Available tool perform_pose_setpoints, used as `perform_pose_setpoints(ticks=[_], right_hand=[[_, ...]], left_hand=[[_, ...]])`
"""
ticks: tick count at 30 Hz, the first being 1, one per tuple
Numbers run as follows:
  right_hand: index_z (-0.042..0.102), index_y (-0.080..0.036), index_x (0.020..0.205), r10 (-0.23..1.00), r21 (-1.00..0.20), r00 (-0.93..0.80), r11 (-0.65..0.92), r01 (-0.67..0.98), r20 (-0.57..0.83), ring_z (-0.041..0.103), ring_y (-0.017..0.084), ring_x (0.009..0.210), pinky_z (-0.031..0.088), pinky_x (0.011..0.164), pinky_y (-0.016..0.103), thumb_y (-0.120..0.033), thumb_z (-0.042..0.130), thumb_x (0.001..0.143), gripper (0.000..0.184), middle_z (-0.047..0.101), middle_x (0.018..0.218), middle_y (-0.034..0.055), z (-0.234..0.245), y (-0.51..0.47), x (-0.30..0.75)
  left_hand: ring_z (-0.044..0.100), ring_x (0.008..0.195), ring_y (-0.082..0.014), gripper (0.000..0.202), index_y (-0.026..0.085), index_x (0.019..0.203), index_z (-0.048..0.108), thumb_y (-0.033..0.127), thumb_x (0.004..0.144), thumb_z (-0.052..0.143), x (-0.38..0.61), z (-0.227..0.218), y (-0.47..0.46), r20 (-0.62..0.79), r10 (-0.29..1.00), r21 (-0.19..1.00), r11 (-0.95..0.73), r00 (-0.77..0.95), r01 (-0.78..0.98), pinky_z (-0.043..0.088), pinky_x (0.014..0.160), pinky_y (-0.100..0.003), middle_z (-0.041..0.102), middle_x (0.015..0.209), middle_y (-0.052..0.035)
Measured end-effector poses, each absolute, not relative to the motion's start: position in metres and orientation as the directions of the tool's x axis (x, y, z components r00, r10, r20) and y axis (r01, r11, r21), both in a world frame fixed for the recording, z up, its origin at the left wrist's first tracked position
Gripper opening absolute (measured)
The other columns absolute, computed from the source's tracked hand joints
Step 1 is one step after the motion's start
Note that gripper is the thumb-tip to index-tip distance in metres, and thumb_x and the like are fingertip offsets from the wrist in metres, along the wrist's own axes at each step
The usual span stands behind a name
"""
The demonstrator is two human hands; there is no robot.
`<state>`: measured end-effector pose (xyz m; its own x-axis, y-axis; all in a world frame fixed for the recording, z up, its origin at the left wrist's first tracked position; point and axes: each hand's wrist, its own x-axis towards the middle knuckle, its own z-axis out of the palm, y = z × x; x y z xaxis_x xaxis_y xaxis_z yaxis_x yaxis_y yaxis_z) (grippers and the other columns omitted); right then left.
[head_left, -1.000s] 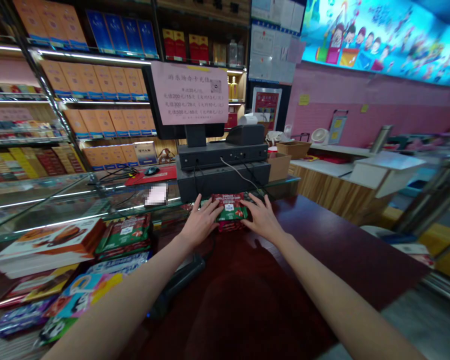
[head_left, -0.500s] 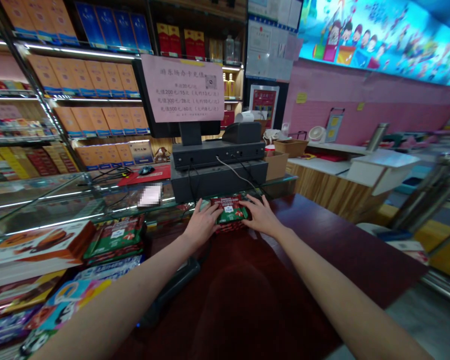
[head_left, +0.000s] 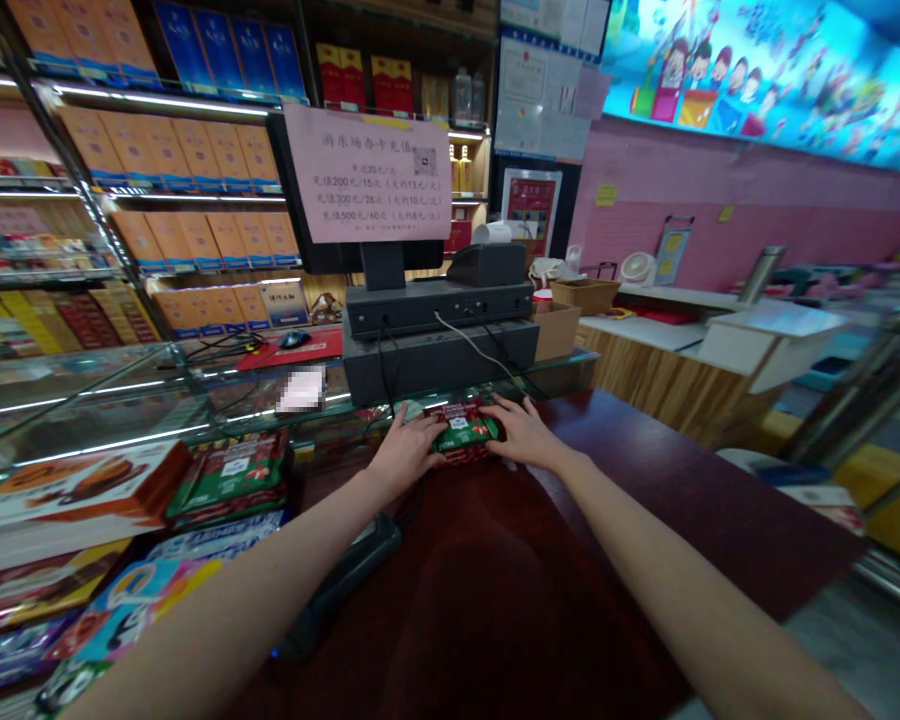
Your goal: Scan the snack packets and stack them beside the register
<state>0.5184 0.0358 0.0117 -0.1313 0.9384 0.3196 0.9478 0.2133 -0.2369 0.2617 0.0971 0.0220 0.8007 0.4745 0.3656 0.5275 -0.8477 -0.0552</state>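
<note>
A small stack of red-and-green chocolate packets [head_left: 463, 430] lies on the dark red wooden counter [head_left: 495, 590], just in front of the grey cash register base. My left hand [head_left: 411, 448] holds the stack's left side, its fingers resting over the top packet's edge. On the opposite side, my right hand [head_left: 523, 432] presses against the right end with bent fingers. Both hands hold the same stack between them. Beneath my left forearm lies a dark handheld barcode scanner [head_left: 345, 580], partly hidden. Another stack of similar green chocolate packets [head_left: 232, 478] sits to the left.
A white-and-orange snack box [head_left: 82, 495] and several colourful snack packs [head_left: 142, 590] cover the left side. Behind the hands stands the cash register [head_left: 439, 340] with cables, its screen bearing a pink price sheet [head_left: 367, 180]. A glass display case [head_left: 120, 400] borders the counter.
The hands stay at both sides of the chocolate packets. The fingers of my left hand have shifted slightly on the top packet, and the view has moved very little.
</note>
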Motion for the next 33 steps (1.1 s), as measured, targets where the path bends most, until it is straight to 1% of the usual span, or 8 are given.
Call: perform_pose_setpoints(ticks=[3,7,14,19,22,26,29,33], right_hand=[[0.056,-0.022,0.137,0.946,-0.259,-0.115,0.198,0.945,0.302,0.036,0.032,0.148,0.012,0.118,0.071,-0.031,0.063,0.080,0.058,0.056,0.146,0.0142,0.011,0.036,0.519],[0.054,-0.021,0.138,0.958,-0.287,-0.095,0.174,0.942,0.270,0.034,0.032,0.149,0.012,0.118,0.070,-0.032,0.063,0.082,0.059,0.054,0.149,0.0151,0.010,0.037,0.520],[0.052,-0.019,0.142,0.972,-0.321,-0.064,0.137,0.937,0.228,0.033,0.032,0.150,0.012,0.118,0.070,-0.032,0.061,0.082,0.062,0.050,0.152,0.0184,0.010,0.036,0.518],[0.049,-0.018,0.146,0.976,-0.316,-0.058,0.125,0.940,0.212,0.032,0.034,0.150,0.014,0.118,0.070,-0.032,0.059,0.084,0.065,0.048,0.153,0.0198,0.011,0.034,0.515],[0.046,-0.020,0.149,0.976,-0.306,-0.059,0.123,0.944,0.209,0.032,0.034,0.149,0.015,0.117,0.070,-0.033,0.059,0.084,0.067,0.048,0.153,0.0179,0.012,0.032,0.514],[0.040,-0.022,0.153,0.984,-0.297,-0.066,0.113,0.948,0.164,0.027,0.034,0.152,0.012,0.118,0.069,-0.035,0.058,0.085,0.071,0.040,0.160,0.0145,0.017,0.028,0.512],[0.038,-0.022,0.154,0.986,-0.291,-0.064,0.106,0.951,0.151,0.025,0.033,0.153,0.011,0.119,0.068,-0.035,0.057,0.086,0.072,0.037,0.161,0.0132,0.021,0.026,0.511],[0.039,-0.024,0.153,0.980,-0.262,-0.081,0.128,0.957,0.183,0.024,0.033,0.153,0.011,0.118,0.070,-0.033,0.056,0.086,0.070,0.037,0.162,0.0112,0.024,0.022,0.505]], left_hand=[[0.060,0.127,-0.0253,0.047,0.021,0.132,0.059,0.037,0.089,0.067,0.262,0.021,0.098,0.360,0.479,-0.026,-0.853,0.801,0.521,0.020,0.123,-0.055,0.067,0.134,-0.0119],[0.061,0.125,-0.0245,0.043,0.021,0.129,0.060,0.035,0.089,0.067,0.263,0.019,0.100,0.338,0.488,0.001,-0.855,0.805,0.518,0.027,0.120,-0.051,0.069,0.130,-0.0108],[0.061,0.125,-0.0265,0.042,0.019,0.129,0.059,0.030,0.090,0.065,0.265,0.020,0.096,0.324,0.492,0.009,-0.855,0.808,0.518,0.032,0.117,-0.052,0.067,0.133,-0.0122],[0.060,0.126,-0.0272,0.041,0.018,0.129,0.059,0.029,0.090,0.064,0.267,0.023,0.091,0.308,0.510,0.015,-0.846,0.803,0.532,0.033,0.117,-0.051,0.066,0.133,-0.0126],[0.059,0.127,-0.0287,0.043,0.017,0.132,0.058,0.029,0.090,0.063,0.267,0.023,0.089,0.290,0.533,0.021,-0.834,0.795,0.551,0.033,0.117,-0.053,0.065,0.136,-0.0130],[0.057,0.130,-0.0308,0.046,0.020,0.135,0.056,0.032,0.091,0.061,0.264,0.024,0.088,0.272,0.555,0.024,-0.821,0.786,0.571,0.032,0.116,-0.056,0.062,0.140,-0.0130],[0.055,0.132,-0.0301,0.049,0.022,0.139,0.053,0.035,0.092,0.060,0.260,0.026,0.087,0.275,0.559,0.027,-0.818,0.782,0.575,0.031,0.117,-0.054,0.060,0.142,-0.0120],[0.055,0.132,-0.0287,0.048,0.023,0.138,0.052,0.034,0.093,0.060,0.251,0.032,0.083,0.289,0.571,0.033,-0.808,0.768,0.588,0.031,0.117,-0.052,0.061,0.142,-0.0105]])
